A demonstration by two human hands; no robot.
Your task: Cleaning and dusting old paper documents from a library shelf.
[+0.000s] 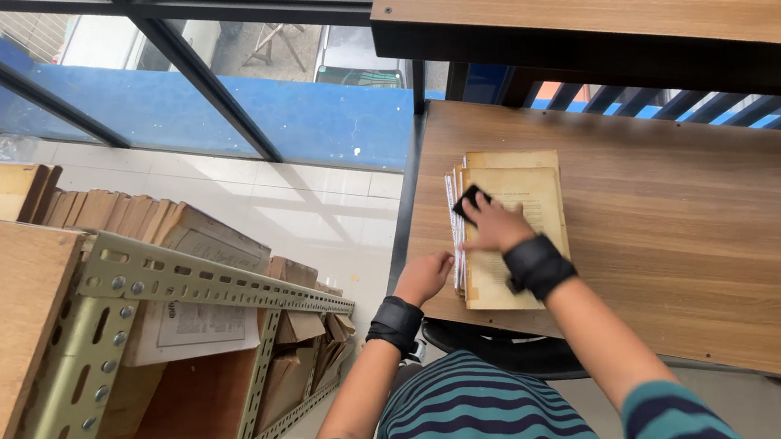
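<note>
1. Stack of old yellowed paper booklets lying flat near the front-left edge of the brown wooden worktop.
2. Right hand pressed flat on top of the stack, fingers over a small black cloth pad, looks pinned rather than gripped.
3. Left hand loosely curled against the stack's left edge, holding nothing else.
4. Metal slotted-angle shelf packed with more old papers, off to the left.

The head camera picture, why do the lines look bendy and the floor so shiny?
In the head view, the wide lens bows straight edges near the borders, like the metal shelf frame and the window bars. Daylight through the glass glares off the white tile floor. The right hand and old papers look sharp; the striped shirt close below looks slightly soft.
</note>
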